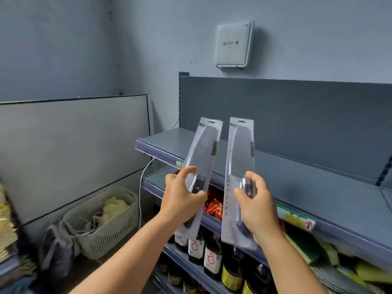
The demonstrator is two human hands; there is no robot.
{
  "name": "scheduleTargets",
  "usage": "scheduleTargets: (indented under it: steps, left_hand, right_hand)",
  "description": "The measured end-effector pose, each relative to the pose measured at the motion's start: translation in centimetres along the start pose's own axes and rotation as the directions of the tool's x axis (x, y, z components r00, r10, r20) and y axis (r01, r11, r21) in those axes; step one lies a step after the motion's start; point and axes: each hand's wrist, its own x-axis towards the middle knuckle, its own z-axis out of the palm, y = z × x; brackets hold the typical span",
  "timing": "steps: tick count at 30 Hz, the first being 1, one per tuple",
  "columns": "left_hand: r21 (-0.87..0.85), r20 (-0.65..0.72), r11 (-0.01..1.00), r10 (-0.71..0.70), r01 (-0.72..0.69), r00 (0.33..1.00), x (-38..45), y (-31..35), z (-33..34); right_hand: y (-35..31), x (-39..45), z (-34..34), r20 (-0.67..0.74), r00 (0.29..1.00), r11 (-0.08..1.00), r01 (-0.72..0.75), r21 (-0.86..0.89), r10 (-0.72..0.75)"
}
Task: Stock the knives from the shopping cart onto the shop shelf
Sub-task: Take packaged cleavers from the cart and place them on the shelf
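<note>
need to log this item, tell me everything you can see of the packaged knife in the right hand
The packaged knife in the right hand is a broad-bladed, cleaver-like knife sealed in a clear plastic blister pack with a hang slot at the top. The blade looks like grey metal, the handle dark. It stands nearly upright, blade up and handle down, in front of the grey shelf. The right hand grips it around the handle. It is apart from the other pack and does not touch the shelf.

White wall box [233, 45] above, beige slotted basket [106, 221] on the floor at left, dark sauce bottles [212, 257] on a lower rack, red packets [214, 206], green-yellow sponges [314, 249] at right.
</note>
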Motion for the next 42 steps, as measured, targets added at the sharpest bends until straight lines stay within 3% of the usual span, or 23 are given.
scheduleTargets:
  steps: [10, 18, 26, 32, 38, 42]
  left_hand:
    - [0.103, -0.008, 0.994, -0.023, 0.024, 1.0, 13.8, -4.6, -5.6]
    - [0.181, 0.148, 0.983, -0.031, 0.004, 0.989, 27.9, -9.7, -8.9]
    - [0.209, 0.273, 0.978, -0.089, 0.031, 0.958, 37.0, -13.4, -8.6]
    - [0.211, 0.284, 0.977, -0.101, 0.04, 0.954, 39.8, -14.2, -7.8]
    - [0.376, 0.352, 0.922, -0.049, -0.093, 0.935, 40.7, -13.9, -7.2]
    - [0.456, 0.392, 0.865, 0.015, -0.209, 0.92, 40.8, -13.7, -7.4]
  right_hand:
    - [-2.0, 9.9, 10.9, 0.106, 0.988, 0.991, -0.122, 0.058, 0.116]
    - [-2.6, 17.7, 22.9, -0.035, 0.964, 0.965, -0.263, 0.018, 0.263]
    - [-2.8, 23.5, 29.8, -0.103, 0.934, 0.922, -0.356, -0.154, 0.343]
    - [-2.3, 26.2, 32.2, -0.143, 0.895, 0.861, -0.446, -0.242, 0.423]
    - [-2.6, 26.8, 32.6, -0.166, 0.879, 0.702, -0.459, -0.544, 0.446]
    - [-2.8, 26.8, 32.4, -0.137, 0.884, 0.671, -0.432, -0.602, 0.446]
